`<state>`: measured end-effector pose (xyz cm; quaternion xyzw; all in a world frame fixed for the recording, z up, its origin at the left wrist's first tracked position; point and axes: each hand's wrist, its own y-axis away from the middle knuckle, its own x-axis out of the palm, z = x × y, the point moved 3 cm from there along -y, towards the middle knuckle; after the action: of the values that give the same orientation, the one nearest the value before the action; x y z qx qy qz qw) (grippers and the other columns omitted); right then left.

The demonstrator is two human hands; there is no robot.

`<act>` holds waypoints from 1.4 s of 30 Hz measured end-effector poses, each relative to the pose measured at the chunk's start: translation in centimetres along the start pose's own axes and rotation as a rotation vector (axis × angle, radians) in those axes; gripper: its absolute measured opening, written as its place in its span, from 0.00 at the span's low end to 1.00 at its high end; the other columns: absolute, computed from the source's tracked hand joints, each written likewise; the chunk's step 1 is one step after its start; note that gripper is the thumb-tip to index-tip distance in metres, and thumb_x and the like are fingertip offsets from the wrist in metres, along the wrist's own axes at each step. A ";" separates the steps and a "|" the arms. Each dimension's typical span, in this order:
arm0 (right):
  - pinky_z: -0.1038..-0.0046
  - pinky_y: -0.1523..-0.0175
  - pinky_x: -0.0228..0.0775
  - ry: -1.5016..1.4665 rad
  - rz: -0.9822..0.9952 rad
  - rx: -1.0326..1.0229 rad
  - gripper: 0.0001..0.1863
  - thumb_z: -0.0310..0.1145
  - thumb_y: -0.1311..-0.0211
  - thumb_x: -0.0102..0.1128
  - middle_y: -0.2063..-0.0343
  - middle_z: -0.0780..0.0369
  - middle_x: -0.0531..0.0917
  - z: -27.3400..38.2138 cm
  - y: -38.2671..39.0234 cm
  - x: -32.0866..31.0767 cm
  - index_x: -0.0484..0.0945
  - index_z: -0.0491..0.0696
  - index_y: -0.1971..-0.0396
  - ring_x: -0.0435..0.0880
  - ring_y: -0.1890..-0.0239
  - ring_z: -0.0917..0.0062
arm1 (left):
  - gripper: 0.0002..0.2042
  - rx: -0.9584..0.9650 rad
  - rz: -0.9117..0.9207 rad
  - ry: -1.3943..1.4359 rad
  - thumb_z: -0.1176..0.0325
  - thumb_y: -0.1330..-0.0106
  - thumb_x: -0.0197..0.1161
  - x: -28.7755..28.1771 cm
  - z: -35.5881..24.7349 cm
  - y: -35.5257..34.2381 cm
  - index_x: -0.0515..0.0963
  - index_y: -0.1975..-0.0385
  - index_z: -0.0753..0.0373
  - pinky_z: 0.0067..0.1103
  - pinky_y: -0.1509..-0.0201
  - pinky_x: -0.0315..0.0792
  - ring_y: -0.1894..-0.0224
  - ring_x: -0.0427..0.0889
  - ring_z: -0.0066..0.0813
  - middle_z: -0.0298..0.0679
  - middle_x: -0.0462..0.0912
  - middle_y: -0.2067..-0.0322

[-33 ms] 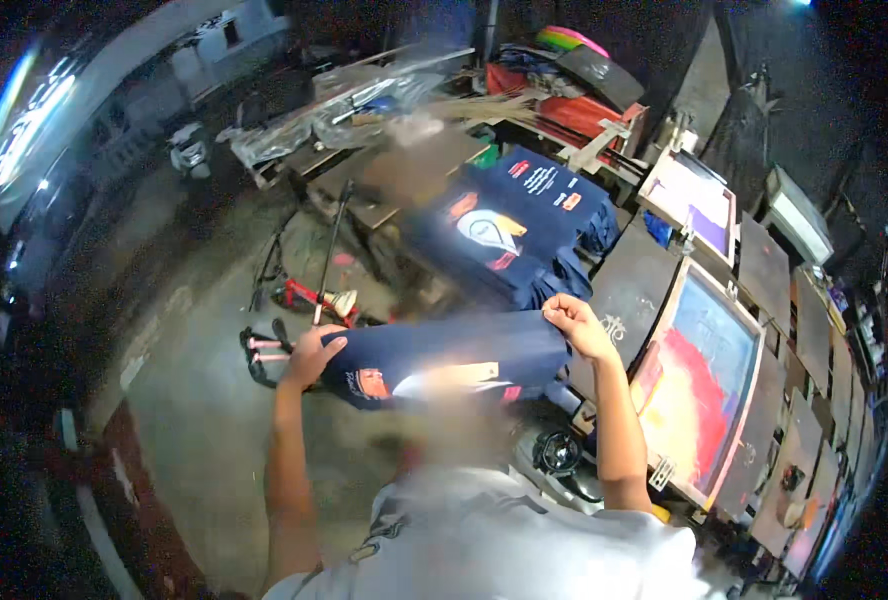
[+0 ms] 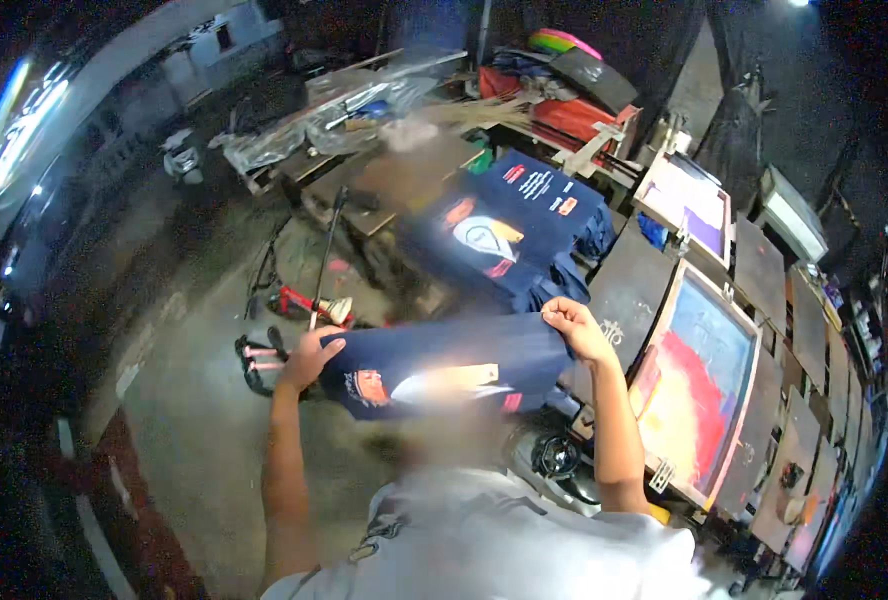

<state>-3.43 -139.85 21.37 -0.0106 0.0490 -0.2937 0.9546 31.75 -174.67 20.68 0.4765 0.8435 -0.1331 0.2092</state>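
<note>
Whitish shirt (image 2: 544,545) with dark markings (image 2: 389,522) leftward, apparently short-sleeved

Head-worn fisheye, facing down, near the fingers (image 2: 558,315)

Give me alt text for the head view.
A left hand and right hand hold a printed navy cloth out between them. Beyond it lies similar cloth; to the right is a framed panel smeared red.

This is a printing workshop. A framed screen (image 2: 716,362) carries red ink (image 2: 686,412), with flat boards (image 2: 790,462) to its right and printed dark-blue cloth (image 2: 539,212) to its left.
</note>
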 end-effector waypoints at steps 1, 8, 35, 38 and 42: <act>0.86 0.73 0.56 0.033 -0.036 0.048 0.07 0.36 0.31 0.58 0.77 0.77 0.71 0.7 -0.7 0.4 0.78 0.49 0.66 0.64 0.76 0.93 | 0.17 0.097 0.042 0.100 0.61 0.31 0.62 -0.5 0.2 -2.0 0.79 0.53 0.70 0.23 0.50 0.72 0.58 0.80 0.25 0.35 0.84 0.60; 0.81 0.62 0.65 0.238 -0.348 0.041 0.09 0.36 0.31 0.57 0.72 0.71 0.77 1.1 -5.7 -2.6 0.78 0.45 0.63 0.72 0.68 0.87 | 0.17 -0.115 0.373 0.541 0.65 0.28 0.59 -2.1 -1.0 -16.5 0.74 0.44 0.64 0.15 0.66 0.75 0.66 0.80 0.17 0.34 0.82 0.59; 0.61 0.45 0.68 0.715 -0.596 -0.169 0.06 0.28 0.38 0.59 0.61 0.55 0.85 -4.9 -11.4 0.4 0.80 0.43 0.64 0.80 0.55 0.57 | 0.07 0.550 0.288 -0.404 0.77 0.38 0.62 4.9 4.0 -42.6 0.84 0.63 0.61 0.31 0.44 0.72 0.51 0.79 0.40 0.39 0.85 0.59; 0.61 0.45 0.68 0.712 -0.577 -0.086 0.06 0.29 0.38 0.60 0.62 0.54 0.84 -6.2 -12.1 2.3 0.80 0.43 0.65 0.80 0.55 0.57 | 0.07 0.515 0.333 -0.384 0.76 0.38 0.63 3.9 5.7 -44.1 0.84 0.63 0.60 0.31 0.44 0.72 0.52 0.78 0.41 0.40 0.85 0.60; 0.63 0.47 0.69 0.643 -0.636 0.011 0.06 0.29 0.38 0.61 0.63 0.57 0.86 -6.5 -12.4 3.5 0.81 0.43 0.66 0.82 0.58 0.60 | 0.07 0.430 0.450 -0.481 0.75 0.39 0.63 3.5 4.6 -45.9 0.84 0.63 0.60 0.31 0.45 0.72 0.52 0.78 0.41 0.40 0.85 0.61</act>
<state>-8.15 -152.03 15.18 0.0715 0.3358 -0.5609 0.7533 -8.26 -197.48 16.12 0.6378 0.5976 -0.3653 0.3203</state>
